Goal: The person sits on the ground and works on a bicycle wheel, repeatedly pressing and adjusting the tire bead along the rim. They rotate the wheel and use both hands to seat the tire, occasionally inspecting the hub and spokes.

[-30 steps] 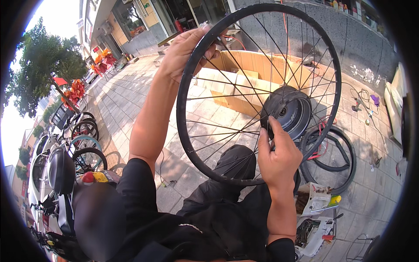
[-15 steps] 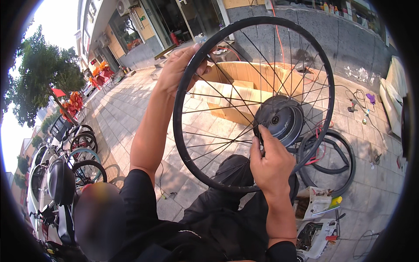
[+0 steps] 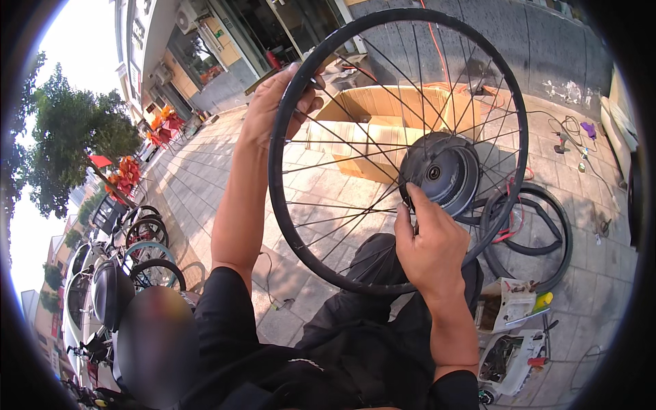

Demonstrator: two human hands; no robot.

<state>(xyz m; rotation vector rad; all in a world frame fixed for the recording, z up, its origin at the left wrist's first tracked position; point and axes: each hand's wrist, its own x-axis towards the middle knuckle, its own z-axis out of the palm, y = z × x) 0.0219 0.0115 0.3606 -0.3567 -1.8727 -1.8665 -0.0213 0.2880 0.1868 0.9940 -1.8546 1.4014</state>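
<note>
A spoked bicycle wheel (image 3: 525, 137) with a black rim stands tilted up before me, its lower part close to my legs. The large dark hub (image 3: 441, 174) sits in its lower right half, round which black spokes (image 3: 355, 147) cross. My left hand (image 3: 277, 106) is closed at the upper left of the rim, fingertips reaching through to the inner side. My right hand (image 3: 434, 239) is at the hub's left edge, index finger and thumb pinched together near the spoke ends. What lies between those fingertips is too small to tell.
Beyond the wheel is an open cardboard box (image 3: 372, 167). To the right lie black tyres (image 3: 564, 253), a white tool case (image 3: 509, 362) and a drill-like tool (image 3: 560, 145) among cables. Parked bicycles (image 3: 154, 263) and a blurred person (image 3: 156, 345) are at left.
The view has shifted a little, and the wheel sits slightly higher in it. Both hands keep about the same places on the wheel; the left fingers have moved slightly at the rim.
</note>
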